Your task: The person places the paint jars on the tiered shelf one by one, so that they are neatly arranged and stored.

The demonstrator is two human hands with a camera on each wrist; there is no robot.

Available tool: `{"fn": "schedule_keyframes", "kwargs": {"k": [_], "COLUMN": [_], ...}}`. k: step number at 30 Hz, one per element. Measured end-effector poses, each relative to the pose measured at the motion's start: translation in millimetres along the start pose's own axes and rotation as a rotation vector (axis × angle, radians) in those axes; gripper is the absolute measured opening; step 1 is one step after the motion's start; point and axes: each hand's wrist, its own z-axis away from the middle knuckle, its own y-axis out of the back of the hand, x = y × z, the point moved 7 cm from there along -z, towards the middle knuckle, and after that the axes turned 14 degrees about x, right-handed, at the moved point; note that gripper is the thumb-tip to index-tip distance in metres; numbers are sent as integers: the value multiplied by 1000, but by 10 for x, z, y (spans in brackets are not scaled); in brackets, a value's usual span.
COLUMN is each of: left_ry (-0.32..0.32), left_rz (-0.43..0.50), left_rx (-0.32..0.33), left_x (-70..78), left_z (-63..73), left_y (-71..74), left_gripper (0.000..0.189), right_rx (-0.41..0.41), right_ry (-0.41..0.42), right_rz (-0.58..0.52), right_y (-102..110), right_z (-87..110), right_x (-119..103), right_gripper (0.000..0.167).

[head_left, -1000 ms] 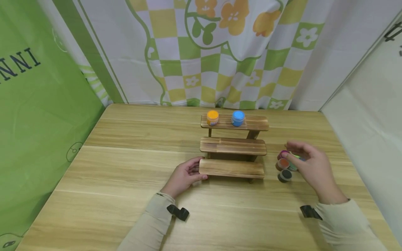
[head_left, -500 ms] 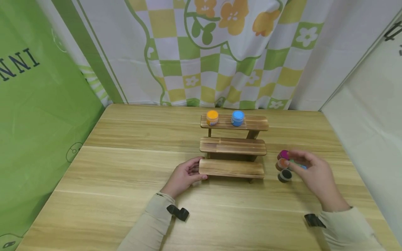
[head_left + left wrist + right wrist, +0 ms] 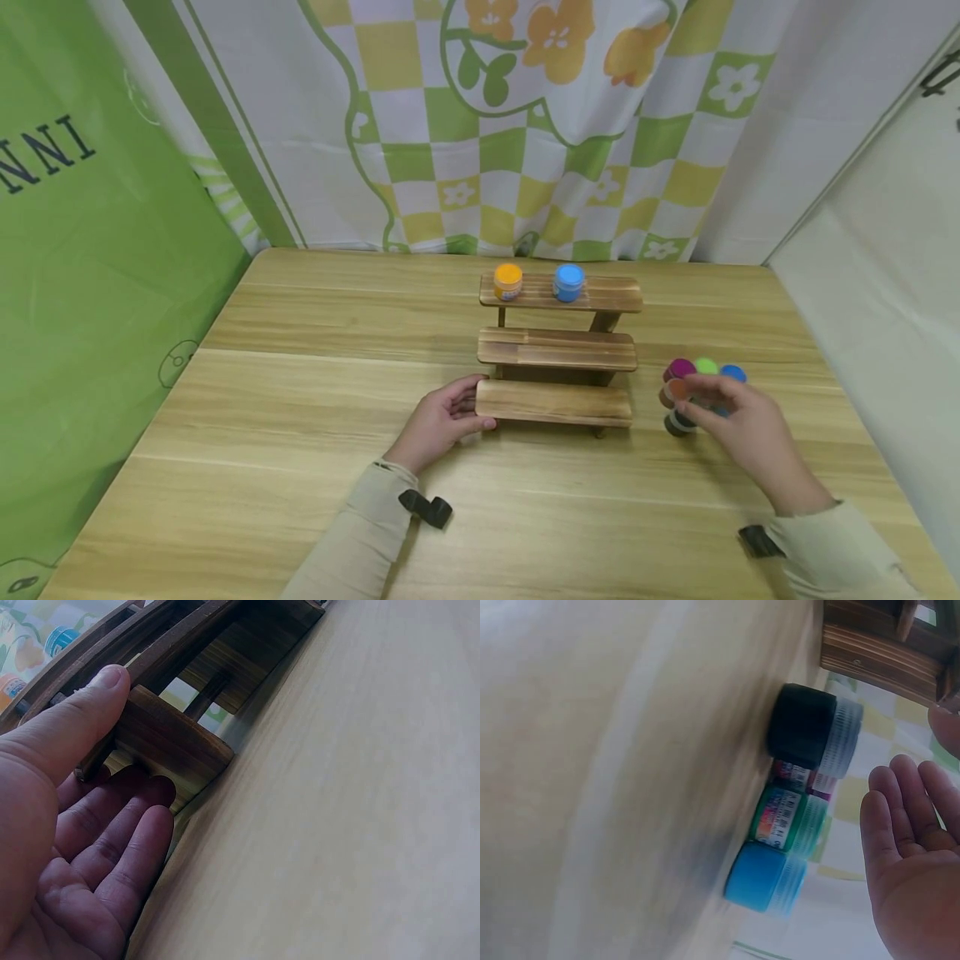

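Observation:
A three-step wooden display stand (image 3: 555, 402) stands mid-table. My left hand (image 3: 442, 421) holds the left end of its lowest step, thumb at the front and fingers at the back. In the left wrist view the thumb (image 3: 101, 694) lies against the wood, with the fingers bent near the end support. My right hand (image 3: 750, 429) hovers over a group of small paint jars, holding nothing. The group includes magenta (image 3: 680, 370), lime (image 3: 706, 366), blue (image 3: 733, 372), orange-brown (image 3: 674, 392) and black (image 3: 678, 423) jars. A green jar (image 3: 787, 821) shows in the right wrist view.
On the top step sit an orange jar (image 3: 507, 282) and a blue jar (image 3: 568, 282). The wooden table (image 3: 300, 400) reaches back to a checked, flowered curtain (image 3: 555, 167). A green cloth (image 3: 97, 250) hangs on the left, a pale one (image 3: 885, 208) on the right.
My right hand has moved toward me over the jars, uncovering the lime and blue lids and partly covering the black jar. My left hand and the stand have stayed put.

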Motion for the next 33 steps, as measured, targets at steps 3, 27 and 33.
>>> {"fn": "schedule_keyframes", "kwargs": {"k": [3, 27, 33], "left_ry": [1, 10, 10], "left_rz": [1, -5, -6], "left_rx": [-1, 0, 2], "left_x": [2, 10, 10], "left_z": [1, 3, 5], "left_y": [-1, 4, 4], "left_gripper": [72, 73, 73], "right_rx": [1, -59, -58], "right_ry": [4, 69, 97], "right_rz": [-13, 29, 32], "right_y": [-11, -68, -76], "right_z": [14, 75, 69], "right_x": [23, 126, 121], "right_gripper": [43, 41, 39]}}
